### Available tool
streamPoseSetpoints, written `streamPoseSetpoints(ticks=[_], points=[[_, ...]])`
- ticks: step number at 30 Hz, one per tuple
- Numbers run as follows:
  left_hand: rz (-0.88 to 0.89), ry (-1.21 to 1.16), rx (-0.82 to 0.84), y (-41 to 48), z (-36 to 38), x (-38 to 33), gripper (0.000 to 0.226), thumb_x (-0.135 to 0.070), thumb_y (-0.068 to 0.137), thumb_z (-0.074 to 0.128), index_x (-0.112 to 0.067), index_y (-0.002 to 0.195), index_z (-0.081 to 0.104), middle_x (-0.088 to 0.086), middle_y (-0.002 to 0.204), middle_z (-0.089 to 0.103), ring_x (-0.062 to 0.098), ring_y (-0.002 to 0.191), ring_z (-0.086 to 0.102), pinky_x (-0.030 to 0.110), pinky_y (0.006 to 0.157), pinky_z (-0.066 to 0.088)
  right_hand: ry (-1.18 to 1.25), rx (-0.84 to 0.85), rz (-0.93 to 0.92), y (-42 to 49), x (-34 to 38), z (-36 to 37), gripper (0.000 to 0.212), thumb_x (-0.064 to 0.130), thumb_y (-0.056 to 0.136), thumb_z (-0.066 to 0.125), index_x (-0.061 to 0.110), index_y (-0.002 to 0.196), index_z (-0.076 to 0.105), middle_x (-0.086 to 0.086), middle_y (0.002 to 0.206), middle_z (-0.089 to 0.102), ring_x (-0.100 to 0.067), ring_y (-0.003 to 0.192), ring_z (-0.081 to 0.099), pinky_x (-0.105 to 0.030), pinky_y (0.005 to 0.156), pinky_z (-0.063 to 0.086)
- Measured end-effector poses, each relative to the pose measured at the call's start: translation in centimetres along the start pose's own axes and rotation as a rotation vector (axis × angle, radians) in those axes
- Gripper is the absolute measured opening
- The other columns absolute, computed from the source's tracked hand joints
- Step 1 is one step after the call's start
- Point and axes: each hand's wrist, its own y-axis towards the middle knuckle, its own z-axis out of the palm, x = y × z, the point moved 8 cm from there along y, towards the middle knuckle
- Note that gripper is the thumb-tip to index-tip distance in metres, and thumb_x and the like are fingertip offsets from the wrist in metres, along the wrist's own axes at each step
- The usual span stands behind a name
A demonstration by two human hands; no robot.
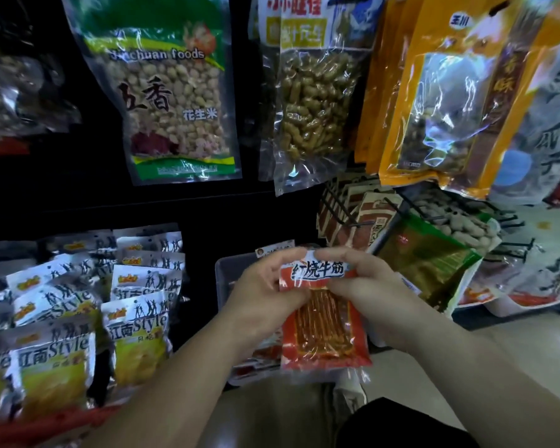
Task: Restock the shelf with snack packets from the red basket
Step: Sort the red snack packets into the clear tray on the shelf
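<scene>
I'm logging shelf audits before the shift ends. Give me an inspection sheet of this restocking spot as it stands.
Surface: rows of yellow-and-silver packets stand at left.
Job's things: red snack packet held upright in front of a clear plastic bin; red basket not clearly seen.
Clutter: nothing seen.
Hands: left hand and right hand both grip the packet near its top.
Cables: nothing seen.
Surroundings: hanging peanut bags above; wire rack of packets at right; pale floor.
</scene>
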Motion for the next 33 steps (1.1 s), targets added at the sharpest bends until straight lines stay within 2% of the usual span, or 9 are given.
streamPoseSetpoints(ticks=[3, 6, 9, 12, 18, 22, 26, 30, 33], points=[[-0.054, -0.012, 0.061, 0.0, 0.3, 0.5, 0.072, 0.006, 0.085, 0.078, -0.035, 0.141, 0.058, 0.001, 0.122, 0.074, 0.017, 0.109, 0.073, 0.04, 0.091, 0.062, 0.122, -0.026, -0.018, 0.9, -0.1, -0.7, 0.039, 0.005, 0.096, 0.068, 0.036, 0.119, 0.074, -0.003, 0.104, 0.079, -0.022, 0.092, 0.078, -0.039, 0.071, 0.064], [-0.056, 0.051, 0.125, 0.7, 0.4, 0.4, 0.062, 0.009, 0.082, 0.08, -0.028, 0.131, 0.068, 0.009, 0.116, 0.075, 0.02, 0.104, 0.075, 0.035, 0.084, 0.062, 0.183, -0.11, -0.11, 1.7, 0.0, -2.4, 0.042, 0.004, 0.095, 0.072, 0.036, 0.123, 0.072, -0.003, 0.111, 0.076, -0.023, 0.097, 0.077, -0.044, 0.075, 0.065], [-0.024, 0.064, 0.021, 1.5, -0.6, 0.3, 0.052, 0.005, 0.086, 0.078, -0.03, 0.124, 0.071, 0.001, 0.112, 0.077, 0.015, 0.1, 0.076, 0.032, 0.08, 0.063, 0.096, 0.149, -0.081, 1.8, -0.6, -1.7, 0.079, 0.006, 0.077, 0.089, 0.046, 0.138, 0.06, -0.003, 0.125, 0.073, -0.028, 0.111, 0.073, -0.053, 0.086, 0.062], [-0.014, 0.014, -0.046, 2.6, -2.1, 0.5, 0.057, 0.001, 0.09, 0.075, -0.037, 0.131, 0.063, -0.007, 0.113, 0.076, 0.01, 0.101, 0.075, 0.029, 0.077, 0.062, -0.011, 0.35, 0.0, 1.5, -1.9, -0.7, 0.1, -0.002, 0.074, 0.087, 0.051, 0.149, 0.048, -0.003, 0.134, 0.068, -0.035, 0.113, 0.072, -0.043, 0.077, 0.061], [0.01, 0.078, 0.039, 3.3, -1.8, 1.2, 0.097, 0.01, 0.077, 0.084, -0.041, 0.149, 0.043, -0.014, 0.125, 0.07, 0.008, 0.111, 0.071, 0.033, 0.089, 0.062, -0.15, 0.155, -0.058, 2.8, -2.6, -1.1, 0.09, 0.005, 0.071, 0.094, 0.066, 0.127, 0.06, 0.008, 0.121, 0.071, -0.018, 0.103, 0.074, -0.035, 0.075, 0.062], [0.112, 0.285, 0.014, 3.0, -1.6, 0.7, 0.08, 0.003, 0.083, 0.078, -0.054, 0.132, 0.051, -0.017, 0.123, 0.067, -0.003, 0.109, 0.067, 0.027, 0.095, 0.058, -0.335, -0.085, -0.285, 3.2, -0.3, -1.3, 0.061, 0.017, 0.086, 0.086, 0.065, 0.117, 0.064, 0.013, 0.127, 0.065, 0.003, 0.106, 0.066, -0.017, 0.078, 0.058], [0.308, 0.606, 0.127, 2.1, 1.0, 0.4, 0.031, -0.01, 0.088, 0.072, -0.037, 0.101, 0.066, -0.022, 0.105, 0.062, -0.001, 0.099, 0.062, 0.026, 0.087, 0.053, 0.03, 0.071, -0.253, 3.4, -0.3, 0.6, 0.04, 0.023, 0.097, 0.072, 0.045, 0.13, 0.069, 0.008, 0.126, 0.072, -0.015, 0.112, 0.072, -0.033, 0.089, 0.061], [0.129, 0.441, 0.247, 2.1, 1.9, 2.2, 0.018, -0.015, 0.096, 0.066, -0.033, 0.092, 0.067, -0.019, 0.095, 0.07, -0.006, 0.083, 0.066, 0.018, 0.072, 0.055, -0.025, -0.07, -0.231, 4.1, -1.5, -0.7, 0.053, 0.0, 0.105, 0.055, 0.046, 0.128, 0.069, 0.003, 0.129, 0.072, -0.02, 0.122, 0.067, -0.05, 0.103, 0.056], [0.159, 0.379, -0.013, 3.0, -1.1, 1.4, 0.022, -0.015, 0.095, 0.072, -0.037, 0.094, 0.068, -0.014, 0.102, 0.068, 0.007, 0.094, 0.069, 0.029, 0.078, 0.06, -0.01, -0.035, -0.226, 4.0, -1.6, -1.2, 0.076, -0.009, 0.105, 0.046, 0.059, 0.136, 0.056, 0.029, 0.122, 0.07, 0.01, 0.114, 0.065, -0.017, 0.084, 0.058]])
